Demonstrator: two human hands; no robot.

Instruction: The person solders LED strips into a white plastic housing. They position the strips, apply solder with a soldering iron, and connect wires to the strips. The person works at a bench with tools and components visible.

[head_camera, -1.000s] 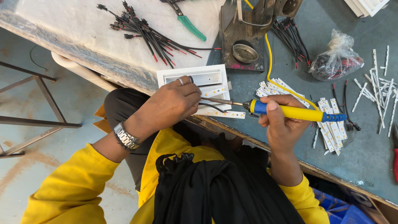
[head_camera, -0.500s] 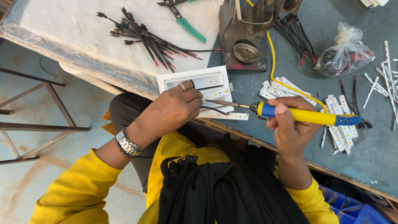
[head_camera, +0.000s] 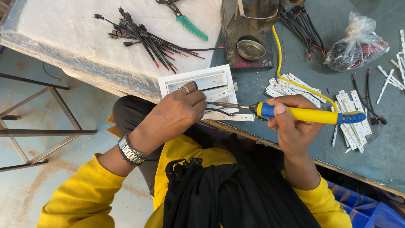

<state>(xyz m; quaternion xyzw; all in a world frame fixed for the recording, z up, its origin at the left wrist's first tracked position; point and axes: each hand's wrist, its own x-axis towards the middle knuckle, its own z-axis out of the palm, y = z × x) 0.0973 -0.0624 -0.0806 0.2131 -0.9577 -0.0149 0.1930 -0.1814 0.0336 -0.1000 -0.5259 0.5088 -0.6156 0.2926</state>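
Note:
My right hand [head_camera: 291,122] grips a yellow and blue soldering iron [head_camera: 303,114], its metal tip pointing left over a narrow white LED strip [head_camera: 230,117]. My left hand [head_camera: 175,116], with a ring and a metal wristwatch, pinches a thin black wire [head_camera: 219,111] against that strip, next to the iron's tip. Both rest on a white rectangular plastic holder [head_camera: 198,80] at the bench's near edge. The iron's yellow cable [head_camera: 280,59] runs back across the grey bench.
A bundle of black and red wires [head_camera: 143,40] and green-handled pliers [head_camera: 190,25] lie on a white sheet. A metal iron stand with a round tin [head_camera: 249,48], piles of LED strips [head_camera: 350,118], a plastic bag of wires [head_camera: 358,44]. Metal frame [head_camera: 38,126] left, blue crate [head_camera: 363,207].
The view has shifted slightly. My hands stay on the holder, and the iron's tip remains at the strip beside my left fingers.

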